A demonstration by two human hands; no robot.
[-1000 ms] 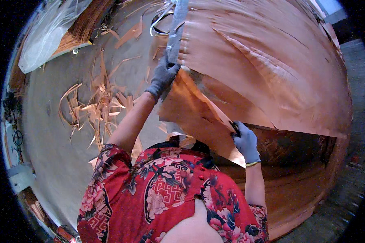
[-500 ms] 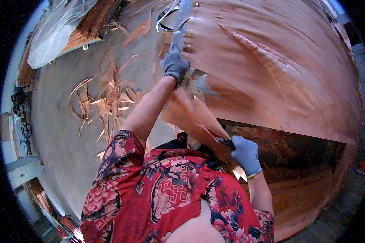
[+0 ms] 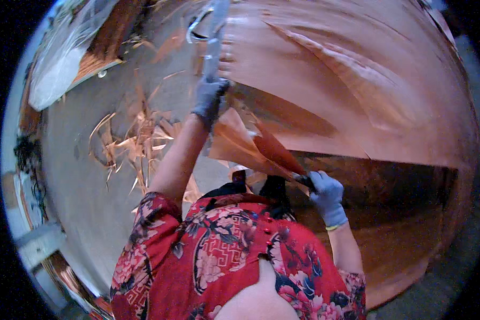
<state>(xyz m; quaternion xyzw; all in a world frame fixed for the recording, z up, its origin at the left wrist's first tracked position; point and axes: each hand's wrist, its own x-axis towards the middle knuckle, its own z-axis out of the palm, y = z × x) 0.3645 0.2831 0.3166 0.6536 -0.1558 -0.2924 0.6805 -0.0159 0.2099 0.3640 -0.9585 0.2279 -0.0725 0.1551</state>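
My left hand (image 3: 210, 98), in a grey glove, is closed around the near end of a long, flat, greyish straightedge (image 3: 214, 48). The straightedge lies along the left edge of a broad stack of thin reddish-brown wood veneer sheets (image 3: 325, 96). My right hand (image 3: 328, 198), in a pale glove with a yellow cuff, is closed on a dark-handled tool (image 3: 305, 182), probably a knife; its blade cannot be made out. From beside that tool, a loose, folded piece of veneer (image 3: 250, 145) stretches toward my left hand. Whether my right fingers also pinch this piece is unclear.
Curled veneer offcuts (image 3: 138, 141) litter the grey floor (image 3: 80, 176) at left. Farther back stands another wood stack (image 3: 106, 40), partly under clear plastic sheeting (image 3: 58, 69). A dark hollow (image 3: 389, 186) shows below the top sheets at right.
The loose veneer piece has folded and bunched up, its lower end rising from beside my body. My right hand has moved slightly up. My left hand still grips the straightedge, shifted left in view.
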